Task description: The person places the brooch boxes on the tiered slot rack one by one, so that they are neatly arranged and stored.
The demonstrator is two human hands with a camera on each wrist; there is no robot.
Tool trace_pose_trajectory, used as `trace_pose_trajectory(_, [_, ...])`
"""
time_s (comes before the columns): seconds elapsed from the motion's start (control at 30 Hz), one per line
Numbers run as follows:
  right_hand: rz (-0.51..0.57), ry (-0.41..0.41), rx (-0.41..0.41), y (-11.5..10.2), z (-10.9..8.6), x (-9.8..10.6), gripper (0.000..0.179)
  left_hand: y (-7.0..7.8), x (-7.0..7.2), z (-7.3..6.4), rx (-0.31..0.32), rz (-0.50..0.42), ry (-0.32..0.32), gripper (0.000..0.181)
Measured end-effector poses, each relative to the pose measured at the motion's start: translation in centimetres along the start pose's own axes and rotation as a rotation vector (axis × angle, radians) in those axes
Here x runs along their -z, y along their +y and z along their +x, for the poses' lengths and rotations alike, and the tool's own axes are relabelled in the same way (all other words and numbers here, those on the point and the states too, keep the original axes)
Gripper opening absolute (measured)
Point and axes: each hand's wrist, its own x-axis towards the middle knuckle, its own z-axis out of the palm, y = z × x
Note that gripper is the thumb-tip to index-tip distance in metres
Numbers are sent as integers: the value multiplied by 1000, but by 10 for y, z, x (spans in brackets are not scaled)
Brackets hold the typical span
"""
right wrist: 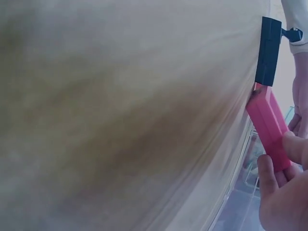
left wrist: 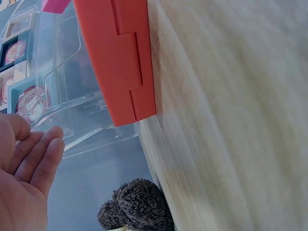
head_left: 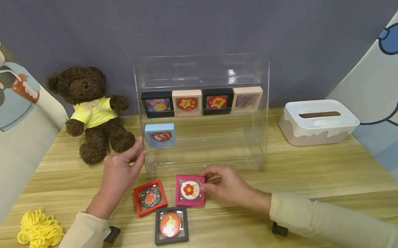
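My right hand (head_left: 227, 185) pinches the right edge of a pink square display frame (head_left: 190, 190), which holds a round badge with a red flower. The right wrist view shows thumb and fingers on either side of the pink frame (right wrist: 269, 125). At the left side of a clear acrylic display rack (head_left: 205, 146), my left hand (head_left: 116, 172) has its fingertips right at the side panel, fingers fairly straight in the left wrist view. A red frame (head_left: 150, 198) and a dark grey frame (head_left: 171, 225) with an orange badge lie flat on the table in front of the rack.
On the rack's upper tier stand several black and cream frames (head_left: 188, 103); a light blue frame (head_left: 160, 135) is at the left of the lower tier. A brown teddy bear (head_left: 92, 113), yellow yarn (head_left: 39, 233) and a white tissue box (head_left: 317, 121) surround it.
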Motion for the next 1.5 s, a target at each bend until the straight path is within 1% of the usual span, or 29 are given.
trace_pose_trajectory(0.07, [36, 32, -3, 1, -1, 1, 25, 0, 0, 0, -2, 1, 1, 37])
trace_pose_trajectory(0.2, [66, 93, -12, 3, -3, 2, 17, 1, -1, 1, -8, 3, 4, 37])
trace_pose_trajectory(0.43, [71, 171, -9, 1, -6, 8, 13, 1, -1, 1, -12, 12, 5, 37])
trace_pose_trajectory(0.67, [92, 238, 53, 1, -5, 15, 12, 2, 1, 1, -9, 7, -3, 37])
trace_pose_trajectory(0.9, [115, 289, 118, 2, -3, 18, 11, 1, 1, 0, -5, 3, -6, 37])
trace_pose_trajectory(1.1, [179, 315, 191, 1, -2, 21, 11, 0, 0, 1, -13, 14, -4, 37])
trace_pose_trajectory(1.2, [206, 331, 215, 2, -1, 22, 10, 0, -1, 1, -15, 18, -3, 36])
trace_pose_trajectory(1.27, [209, 350, 225, 2, 0, 23, 9, 0, 0, 1, -15, 19, -3, 36])
trace_pose_trajectory(1.5, [156, 429, 253, 1, 7, 24, 10, 1, 0, 1, -17, 19, -4, 37])
